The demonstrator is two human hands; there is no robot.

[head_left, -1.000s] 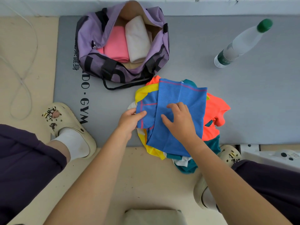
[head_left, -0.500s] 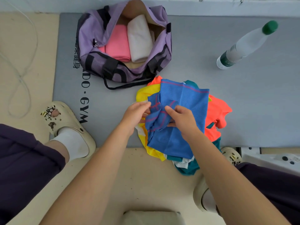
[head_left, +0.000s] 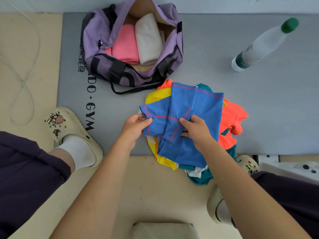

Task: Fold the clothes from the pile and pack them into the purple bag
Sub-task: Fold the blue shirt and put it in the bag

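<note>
A blue mesh shirt (head_left: 196, 104) with pink seam lines lies half folded on top of the clothes pile (head_left: 231, 121), which shows orange, yellow and teal garments. My left hand (head_left: 136, 126) pinches the shirt's left sleeve edge. My right hand (head_left: 196, 130) grips a fold near the shirt's middle. The purple bag (head_left: 96, 31) stands unzipped at the back of the grey mat, holding a folded pink garment (head_left: 125, 44) and a folded white garment (head_left: 148, 38) side by side.
The grey gym mat (head_left: 259, 104) covers the floor ahead. A clear water bottle (head_left: 262, 45) with a green cap lies at the right. My feet in cream clogs (head_left: 72, 133) flank the pile. A white cable (head_left: 22, 80) loops at the left.
Both hands lifted off the flat shirt and gathered it. The left hand has pulled the sleeve out toward the left while the right hand holds a fold in the middle.
</note>
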